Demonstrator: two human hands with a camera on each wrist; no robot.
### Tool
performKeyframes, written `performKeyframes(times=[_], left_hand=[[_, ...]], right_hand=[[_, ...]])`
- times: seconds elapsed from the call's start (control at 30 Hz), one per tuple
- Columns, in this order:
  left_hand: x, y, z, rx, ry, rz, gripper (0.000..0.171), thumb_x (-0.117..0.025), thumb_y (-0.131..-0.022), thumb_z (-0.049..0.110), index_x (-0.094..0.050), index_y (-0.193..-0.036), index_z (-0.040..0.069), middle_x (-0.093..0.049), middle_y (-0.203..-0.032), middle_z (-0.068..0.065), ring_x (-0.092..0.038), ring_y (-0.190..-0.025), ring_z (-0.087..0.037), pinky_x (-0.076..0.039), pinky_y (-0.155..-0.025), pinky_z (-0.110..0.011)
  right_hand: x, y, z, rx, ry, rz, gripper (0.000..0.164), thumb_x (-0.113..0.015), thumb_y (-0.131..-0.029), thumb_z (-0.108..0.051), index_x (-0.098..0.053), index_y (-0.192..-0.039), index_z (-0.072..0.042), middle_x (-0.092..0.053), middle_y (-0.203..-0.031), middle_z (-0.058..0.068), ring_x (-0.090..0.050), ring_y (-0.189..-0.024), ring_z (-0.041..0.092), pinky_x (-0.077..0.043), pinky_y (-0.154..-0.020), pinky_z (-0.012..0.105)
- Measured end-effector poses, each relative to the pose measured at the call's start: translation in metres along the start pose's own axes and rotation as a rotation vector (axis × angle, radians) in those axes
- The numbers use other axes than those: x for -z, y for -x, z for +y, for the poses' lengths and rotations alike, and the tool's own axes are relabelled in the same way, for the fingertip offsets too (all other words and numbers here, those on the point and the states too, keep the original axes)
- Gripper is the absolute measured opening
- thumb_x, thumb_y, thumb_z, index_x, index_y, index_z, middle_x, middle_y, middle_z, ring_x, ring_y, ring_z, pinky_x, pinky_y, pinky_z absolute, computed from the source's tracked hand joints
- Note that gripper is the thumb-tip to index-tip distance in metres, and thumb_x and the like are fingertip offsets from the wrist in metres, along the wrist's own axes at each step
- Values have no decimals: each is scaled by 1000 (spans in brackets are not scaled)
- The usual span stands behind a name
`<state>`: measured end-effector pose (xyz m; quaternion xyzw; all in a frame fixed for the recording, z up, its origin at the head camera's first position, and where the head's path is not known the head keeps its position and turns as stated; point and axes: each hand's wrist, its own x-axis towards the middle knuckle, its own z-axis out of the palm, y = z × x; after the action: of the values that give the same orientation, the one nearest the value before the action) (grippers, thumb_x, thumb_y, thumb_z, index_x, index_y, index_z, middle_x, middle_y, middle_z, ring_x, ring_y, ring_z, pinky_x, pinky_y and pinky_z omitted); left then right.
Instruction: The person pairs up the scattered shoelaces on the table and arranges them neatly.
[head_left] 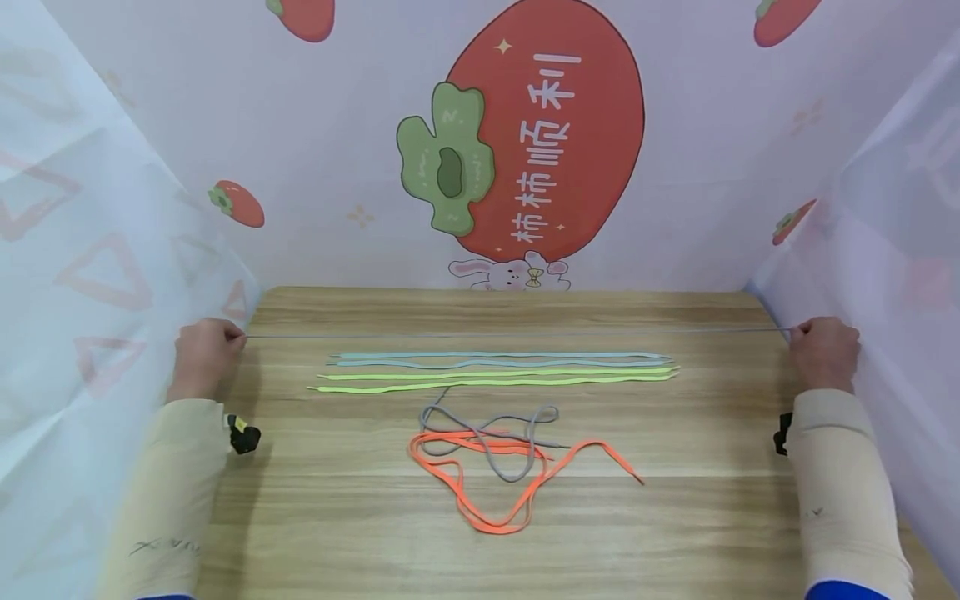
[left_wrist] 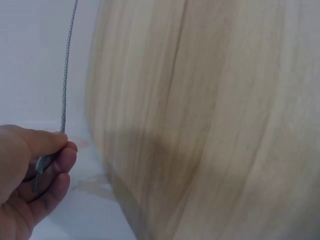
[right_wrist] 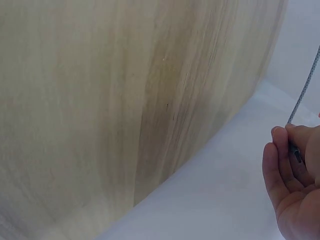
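A thin grey shoelace point(head_left: 517, 334) is stretched straight across the far part of the table. My left hand point(head_left: 204, 354) pinches one end between thumb and finger; in the left wrist view its tip pokes out below the thumb of that hand point(left_wrist: 37, 175). At the other end, my right hand point(head_left: 825, 352) pinches the lace, and the right wrist view shows its tip inside the fingers of the hand point(right_wrist: 295, 175). Just nearer than the taut lace lie two light-blue shoelaces point(head_left: 397, 356) and two yellow-green shoelaces point(head_left: 405, 388), roughly parallel.
A loose grey shoelace point(head_left: 498, 467) lies tangled with orange shoelaces point(head_left: 491, 528) mid-table. The wooden table point(head_left: 337, 517) is bounded by white printed sheets at the back point(head_left: 337, 125), left point(head_left: 97, 208) and right point(head_left: 892, 217).
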<state>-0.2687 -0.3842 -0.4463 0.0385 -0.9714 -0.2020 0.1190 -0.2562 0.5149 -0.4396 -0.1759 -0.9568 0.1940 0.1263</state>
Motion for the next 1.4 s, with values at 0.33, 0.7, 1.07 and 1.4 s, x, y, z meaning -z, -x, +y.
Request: performKeyframes(times=[0.33,0.7,1.07,1.4], left_hand=[[-18,-7,3,0,2,4,22,-62,-98,7,-77,-96,-9,-73,-100,-34,-66,-91,-59,-51,-82,-69],[-25,-8,7,-55,-23,5,21,-60,-93,3,-78,-89,-7,-74,-96,-33,-67,-87,-58,-51,-81,-69],[-25,-9,8,-112,-42,-106,14,-71,-97,4,-77,-96,-8,-75,-101,-31,-65,-96,-52,-50,-85,-64],[-25,-9,8,-187,-86,-121,12,-75,-93,4,-79,-95,-7,-76,-97,-29,-69,-91,-50,-52,-84,-64]], right_hand=[[-10,0,-5,62,4,-4,32,-49,-98,-7,-69,-98,19,-65,-100,42,-53,-96,64,-42,-86,68],[-21,-3,-7,51,16,-17,31,-50,-96,-8,-71,-87,12,-68,-91,38,-61,-85,58,-48,-72,62],[-24,1,-11,36,14,-128,29,-52,-96,-10,-73,-99,11,-67,-102,39,-64,-87,53,-51,-66,54],[-27,4,-14,84,39,-183,32,-57,-102,-13,-70,-106,16,-66,-104,42,-65,-89,57,-53,-69,59]])
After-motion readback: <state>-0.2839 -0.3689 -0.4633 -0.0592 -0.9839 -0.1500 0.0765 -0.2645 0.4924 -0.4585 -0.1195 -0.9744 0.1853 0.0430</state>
